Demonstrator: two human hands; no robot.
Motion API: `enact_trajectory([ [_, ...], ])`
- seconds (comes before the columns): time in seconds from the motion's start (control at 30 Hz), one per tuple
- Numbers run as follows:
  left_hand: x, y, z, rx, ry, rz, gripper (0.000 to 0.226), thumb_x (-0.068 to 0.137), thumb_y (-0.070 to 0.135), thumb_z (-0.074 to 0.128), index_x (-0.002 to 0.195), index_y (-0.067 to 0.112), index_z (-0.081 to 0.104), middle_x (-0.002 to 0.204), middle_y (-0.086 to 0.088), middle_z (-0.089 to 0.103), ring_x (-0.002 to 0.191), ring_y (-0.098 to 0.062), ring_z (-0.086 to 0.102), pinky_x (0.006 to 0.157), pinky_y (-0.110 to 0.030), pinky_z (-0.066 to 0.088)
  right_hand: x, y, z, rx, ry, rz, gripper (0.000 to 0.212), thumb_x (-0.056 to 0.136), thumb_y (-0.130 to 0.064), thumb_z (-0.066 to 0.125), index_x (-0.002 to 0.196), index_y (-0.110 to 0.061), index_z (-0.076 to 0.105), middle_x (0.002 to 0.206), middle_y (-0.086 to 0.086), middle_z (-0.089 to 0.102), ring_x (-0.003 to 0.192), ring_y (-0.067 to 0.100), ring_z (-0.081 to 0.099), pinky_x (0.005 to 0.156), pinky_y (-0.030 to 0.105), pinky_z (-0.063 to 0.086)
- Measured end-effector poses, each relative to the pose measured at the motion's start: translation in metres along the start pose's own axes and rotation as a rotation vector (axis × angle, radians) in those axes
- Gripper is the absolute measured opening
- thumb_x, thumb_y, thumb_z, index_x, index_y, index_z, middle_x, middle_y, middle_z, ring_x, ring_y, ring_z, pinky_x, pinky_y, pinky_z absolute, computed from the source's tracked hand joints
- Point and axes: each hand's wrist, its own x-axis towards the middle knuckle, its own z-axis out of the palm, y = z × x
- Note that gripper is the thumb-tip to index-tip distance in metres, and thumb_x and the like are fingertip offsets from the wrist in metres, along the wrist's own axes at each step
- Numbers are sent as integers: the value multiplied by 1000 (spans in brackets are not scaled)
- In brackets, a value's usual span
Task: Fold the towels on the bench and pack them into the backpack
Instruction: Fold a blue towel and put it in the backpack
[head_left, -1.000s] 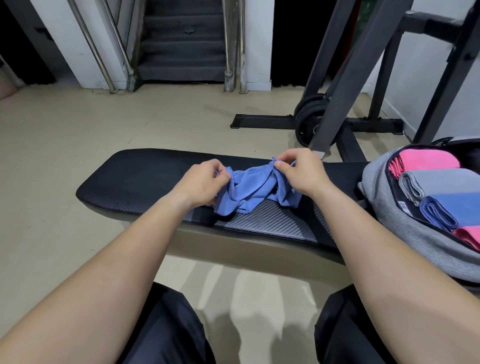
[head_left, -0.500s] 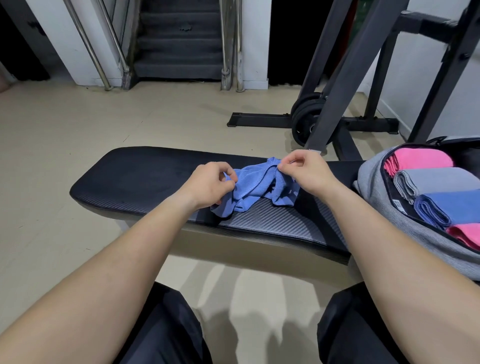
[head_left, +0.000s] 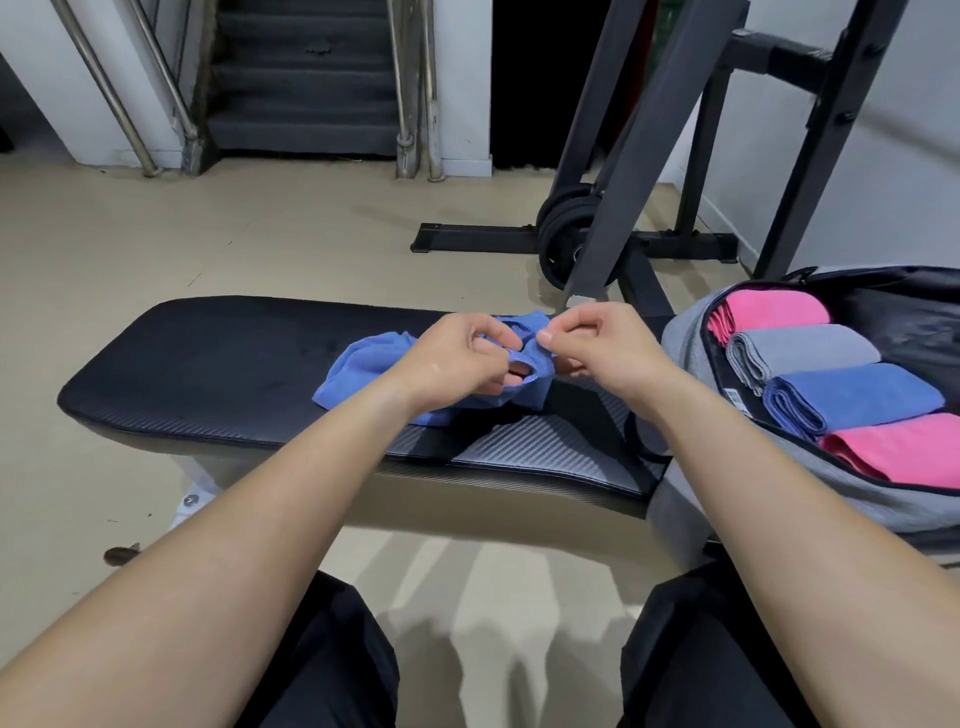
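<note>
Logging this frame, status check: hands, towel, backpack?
Left hand and right hand both pinch the crumpled blue towel on the bench. Towel not folded yet. Backpack open, four folded towels inside. Nothing blocking.

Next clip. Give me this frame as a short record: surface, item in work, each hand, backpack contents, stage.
surface: black padded bench
item in work: crumpled blue towel, lying unfolded on the bench
left hand: pinches the towel's edge
right hand: pinches the same edge, close beside the left
backpack: grey, open, at the bench's right end
packed: far pink towel, grey towel, folded blue towel, near pink towel, side by side
stage: only towel seen on the bench, not yet folded
</note>
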Motion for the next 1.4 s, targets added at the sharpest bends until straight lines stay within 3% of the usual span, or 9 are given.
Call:
enact_trajectory([
  [0.17, 2, 0, 8, 73, 42, 117, 2, 91, 7, 67, 89, 8, 68, 80, -8, 77, 78, -25, 74, 79, -39, 61, -7, 3, -6, 47, 9, 17, 5, 88, -5, 74, 90, -7, 69, 70, 7, 71, 65, 16, 63, 61, 20, 55],
  [0.27, 5, -1, 12, 287, 160, 256, 11, 84, 18, 77, 79, 27, 74, 78, 5, 71, 63, -3, 60, 69, -24, 50, -10, 2, -5, 61, -14, 15, 6, 88, -6, 74, 91, -9, 70, 79, 13, 75, 73, 17, 67, 73, 26, 58],
  [0.33, 7, -1, 13, 384, 227, 310, 17, 82, 26, 79, 73, 39, 71, 84, 9, 63, 66, -1, 54, 70, -24, 46, -11, 1, -4, 71, -21, 11, 5, 88, -7, 74, 91, -9, 71, 84, 18, 75, 76, 19, 67, 78, 31, 58],
  [0.6, 8, -3, 16, 347, 317, 318, 7, 80, 32, 77, 78, 31, 70, 70, 19, 68, 70, -12, 63, 72, -43, 56, -11, 1, -3, 120, -32, -2, 4, 89, -2, 72, 91, -6, 70, 85, 18, 75, 75, 18, 70, 78, 30, 59],
  [0.9, 7, -3, 10, 399, 303, 323, 17, 81, 44, 75, 76, 30, 67, 67, 13, 62, 56, -7, 50, 63, -39, 50, -11, 0, -2, 128, -98, -16, 12, 86, -4, 76, 86, -12, 67, 85, 14, 74, 82, 23, 68, 87, 36, 57],
  [1.03, 7, -8, 4, 609, 249, 297, 27, 87, 52, 67, 75, 29, 64, 73, 11, 64, 65, -8, 53, 67, -35, 48, -6, 1, -7, 53, -76, -34, 9, 92, -6, 70, 88, -13, 65, 81, 8, 71, 78, 18, 65, 76, 28, 56],
  [1.2, 2, -11, -1, 961, 193, 330, 27, 94, 47, 56, 80, 23, 58, 84, 7, 58, 85, -22, 57, 64, -37, 44, 13, -3, -18, -203, 129, -150, 17, 91, -7, 67, 82, -20, 63, 82, 11, 69, 77, 17, 62, 78, 42, 55],
  [1.3, -4, -8, 2, 1063, 236, 412, 22, 96, 43, 54, 81, 26, 49, 88, 7, 51, 94, -24, 55, 63, -33, 37, 26, -26, -28, -350, 217, -221, 22, 91, -8, 68, 78, -24, 60, 77, -1, 65, 72, 13, 59, 72, 31, 50],
  [1.4, -11, -4, 6, 1095, 263, 427, 21, 96, 45, 51, 98, 28, 64, 100, 6, 58, 100, -22, 54, 66, -34, 41, 37, -54, -35, -512, 307, -293, 15, 91, -9, 65, 82, -21, 60, 79, -4, 63, 76, 14, 58, 67, 22, 43],
])
